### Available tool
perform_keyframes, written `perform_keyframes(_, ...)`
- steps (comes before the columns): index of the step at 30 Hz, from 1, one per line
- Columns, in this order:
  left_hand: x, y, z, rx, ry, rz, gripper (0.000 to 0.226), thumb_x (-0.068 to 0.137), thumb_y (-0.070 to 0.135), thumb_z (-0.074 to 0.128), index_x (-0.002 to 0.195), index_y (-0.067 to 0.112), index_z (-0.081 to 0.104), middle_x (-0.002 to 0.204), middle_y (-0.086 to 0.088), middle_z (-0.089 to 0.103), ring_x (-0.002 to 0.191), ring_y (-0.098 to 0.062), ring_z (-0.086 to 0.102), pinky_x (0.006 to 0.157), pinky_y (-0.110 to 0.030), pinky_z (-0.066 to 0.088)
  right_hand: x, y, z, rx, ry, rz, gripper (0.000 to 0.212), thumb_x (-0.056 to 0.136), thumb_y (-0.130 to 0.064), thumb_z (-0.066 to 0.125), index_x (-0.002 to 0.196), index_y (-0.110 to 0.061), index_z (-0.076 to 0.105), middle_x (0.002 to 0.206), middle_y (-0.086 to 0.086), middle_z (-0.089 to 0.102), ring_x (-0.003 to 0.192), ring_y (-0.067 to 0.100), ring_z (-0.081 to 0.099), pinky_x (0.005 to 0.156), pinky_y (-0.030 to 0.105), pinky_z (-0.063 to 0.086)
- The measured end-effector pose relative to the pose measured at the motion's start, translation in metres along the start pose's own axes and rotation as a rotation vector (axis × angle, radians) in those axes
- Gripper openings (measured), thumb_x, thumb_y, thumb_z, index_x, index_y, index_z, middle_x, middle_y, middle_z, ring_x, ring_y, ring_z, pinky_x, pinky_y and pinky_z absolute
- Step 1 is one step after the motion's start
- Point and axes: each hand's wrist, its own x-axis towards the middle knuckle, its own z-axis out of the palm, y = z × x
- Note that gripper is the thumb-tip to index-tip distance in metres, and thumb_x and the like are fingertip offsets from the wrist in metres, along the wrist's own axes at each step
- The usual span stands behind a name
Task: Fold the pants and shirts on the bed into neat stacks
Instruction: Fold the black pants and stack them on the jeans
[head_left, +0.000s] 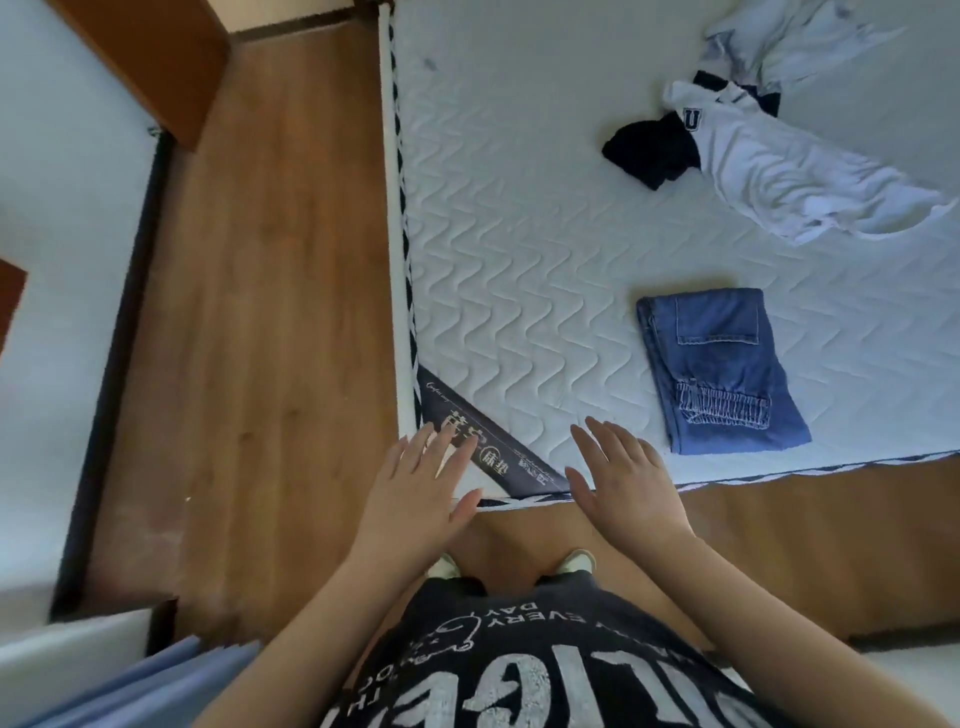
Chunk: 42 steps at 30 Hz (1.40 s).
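Between garments — folded jeans (719, 371) near the bed's (519, 270) front edge; both hands (415, 483) (621, 480) spread, empty; next reach — the white shirt (795, 171).

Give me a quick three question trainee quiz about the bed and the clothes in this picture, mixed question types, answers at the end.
1. True or false: the jeans on the mattress are already folded.
2. The left hand and right hand are: A) gripping a shirt, B) open and holding nothing, C) pressing the jeans.
3. Fill in: the white shirt carries the dark letter ___.

Key: 1 true. 2 B. 3 U.
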Motion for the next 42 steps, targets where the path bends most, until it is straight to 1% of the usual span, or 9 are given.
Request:
perform_keyframes(5,-0.045,-0.074,0.013,-0.031,-0.025,-0.159,0.066,0.097,0.065,0.021,0.155,0.033,0.021,0.163,0.004,0.015,0.152,-0.019,0.002,0.120,-0.041,-0.010,0.032,-0.074,0.005,-0.040,-0.003,-0.177,0.050,0.089,-0.036,0.065,0.133,-0.011,0.059,0.136,0.011,0.058,0.123,0.031,0.057,0.100,0.045,0.046)
perform_keyframes(7,-0.059,-0.106,0.018,-0.020,0.003,-0.184,0.068,0.095,0.068,0.017,0.155,0.034,0.019,0.164,0.004,0.009,0.151,-0.018,-0.004,0.117,-0.040,-0.017,0.044,-0.108,0.010,-0.060,0.023,-0.229,0.049,0.084,-0.032,0.072,0.128,-0.011,0.062,0.130,0.012,0.063,0.117,0.032,0.061,0.095,0.045,0.050)
perform_keyframes(13,-0.097,-0.221,0.034,-0.077,0.006,-0.345,0.064,0.097,0.063,0.019,0.154,0.033,0.021,0.163,-0.003,0.015,0.151,-0.025,0.001,0.118,-0.040,-0.009,0.081,-0.235,0.036,-0.093,0.002,-0.317,0.048,0.094,-0.035,0.058,0.136,-0.013,0.056,0.139,0.009,0.055,0.129,0.030,0.052,0.105,0.045,0.042)
perform_keyframes(18,-0.136,-0.327,0.042,-0.070,0.018,-0.415,0.068,0.096,0.065,0.012,0.154,0.031,0.021,0.163,-0.002,0.018,0.151,-0.021,0.005,0.119,-0.041,-0.005,0.109,-0.342,0.061,-0.096,0.044,-0.390,0.049,0.089,-0.032,0.066,0.132,-0.010,0.060,0.135,0.010,0.060,0.125,0.030,0.056,0.101,0.046,0.045)
perform_keyframes(23,-0.167,-0.403,0.041,-0.059,0.022,-0.448,0.065,0.098,0.066,0.013,0.151,0.031,0.026,0.159,-0.001,0.028,0.149,-0.020,0.012,0.118,-0.039,-0.007,0.137,-0.418,0.064,-0.123,0.103,-0.479,0.048,0.097,-0.038,0.047,0.136,-0.012,0.056,0.138,0.006,0.057,0.128,0.026,0.053,0.104,0.043,0.042)
perform_keyframes(26,-0.177,-0.445,0.042,-0.083,0.056,-0.492,0.063,0.098,0.067,0.020,0.151,0.033,0.025,0.158,0.001,0.031,0.147,-0.018,0.014,0.117,-0.035,-0.009,0.160,-0.444,0.060,-0.143,0.129,-0.479,0.048,0.097,-0.039,0.053,0.138,-0.014,0.054,0.140,0.005,0.056,0.130,0.025,0.051,0.105,0.041,0.041)
perform_keyframes(31,-0.172,-0.487,0.035,-0.156,0.083,-0.515,0.062,0.097,0.069,0.022,0.150,0.036,0.026,0.154,0.004,0.038,0.144,-0.018,0.027,0.112,-0.041,0.016,0.188,-0.472,0.054,-0.181,0.112,-0.499,0.050,0.096,-0.041,0.054,0.139,-0.015,0.053,0.141,0.005,0.055,0.131,0.024,0.050,0.105,0.040,0.041)
perform_keyframes(39,-0.086,-0.552,-0.009,-0.071,0.215,-0.407,0.056,0.097,0.064,0.034,0.143,0.032,0.040,0.145,0.004,0.050,0.137,-0.019,0.042,0.110,-0.039,0.021,0.283,-0.486,0.030,-0.125,0.166,-0.365,0.051,0.094,-0.043,0.058,0.136,-0.013,0.056,0.140,0.008,0.055,0.128,0.029,0.052,0.103,0.046,0.042)
perform_keyframes(42,-0.039,-0.575,-0.023,-0.034,0.163,-0.385,0.060,0.097,0.066,0.031,0.146,0.032,0.038,0.150,0.003,0.045,0.141,-0.019,0.037,0.114,-0.039,0.013,0.321,-0.486,0.027,-0.151,0.166,-0.352,0.053,0.095,-0.046,0.044,0.135,-0.014,0.057,0.138,0.007,0.057,0.127,0.027,0.054,0.103,0.044,0.043)
